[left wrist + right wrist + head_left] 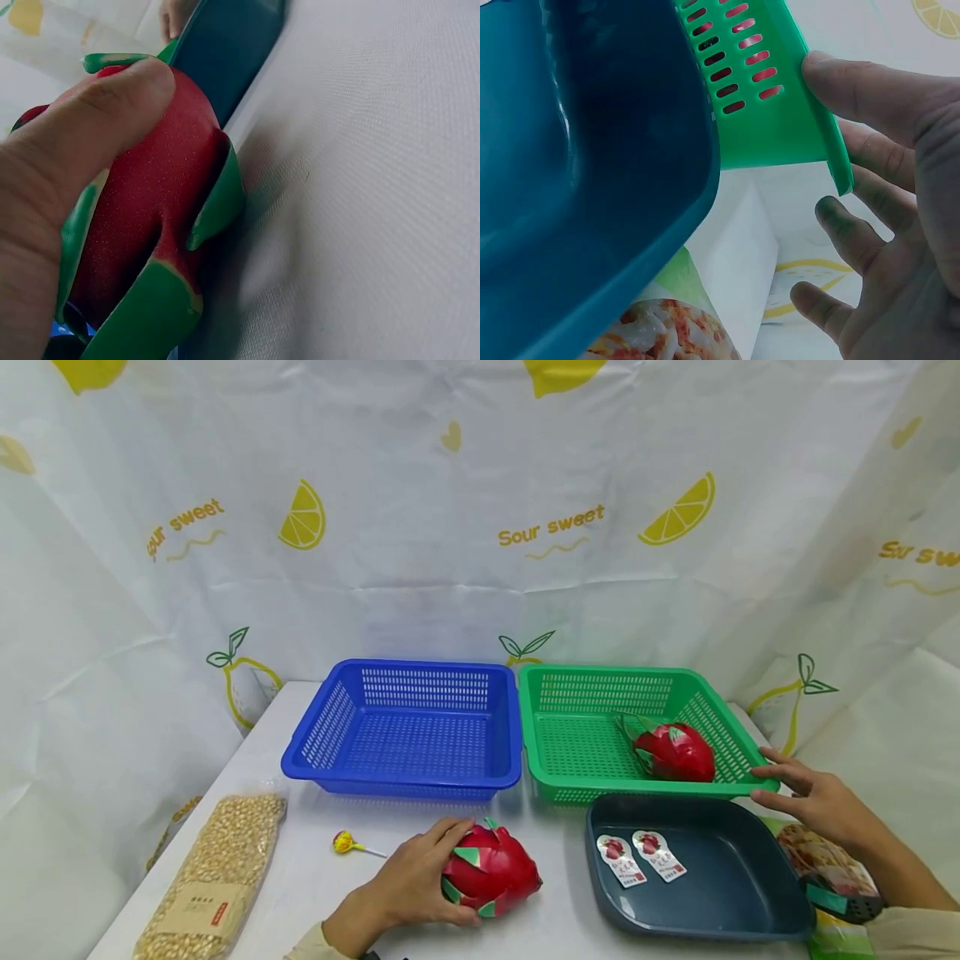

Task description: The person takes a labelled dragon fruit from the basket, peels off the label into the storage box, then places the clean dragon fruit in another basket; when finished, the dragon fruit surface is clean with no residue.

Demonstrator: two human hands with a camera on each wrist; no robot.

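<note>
My left hand grips a red dragon fruit with green scales on the white table. In the left wrist view the thumb presses along the red skin; the other fingers are hidden behind the fruit. My right hand is at the near right corner of the green basket, its fingers spread. In the right wrist view the thumb tip meets the basket's rim, and the lower fingers stand apart from it. Another dragon fruit lies inside the green basket.
A blue basket stands left of the green one. In front of the green basket, a dark blue tray holds two stickers. A bag of corn kernels and a lollipop lie left; a food packet lies right.
</note>
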